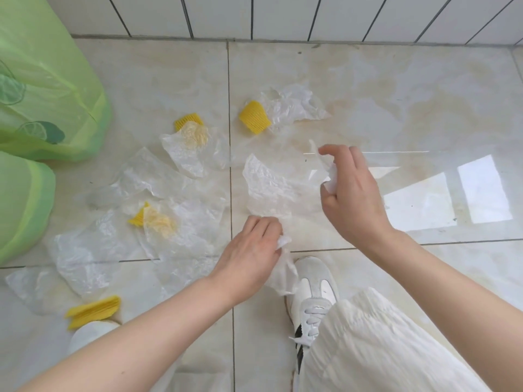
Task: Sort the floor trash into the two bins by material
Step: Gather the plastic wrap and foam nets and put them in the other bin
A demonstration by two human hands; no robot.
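A: Status?

B: Both hands busy. Left hand [252,250] pinches a crumpled clear plastic wrapper [283,274] that hangs down over the white shoe [311,287]. Right hand [351,193] is curled round the edge of a second wrapper [271,188], which is half lifted off the floor tiles [396,94].

A: Rest of the trash?

B: Spread from 9 to 12 o'clock of the hands. Clear wrappers plus yellow pleated paper cups: one cup [254,117] at 12, one [189,121] at 11, one [138,217] at 9, one [93,309] at 8 by the other foot. Two green-bagged bins [42,89] at 10 o'clock, at frame edge.

A: How to do it clean?

B: My read: bunch both films into one fist, they're light and will drift. Shake them out first, since two cups sit under film and could ride along into the wrong bin. Plastic in one, paper cups in the other.

A: Any labels?

B: No readable text. Only a lemon-slice print on the nearer bag.
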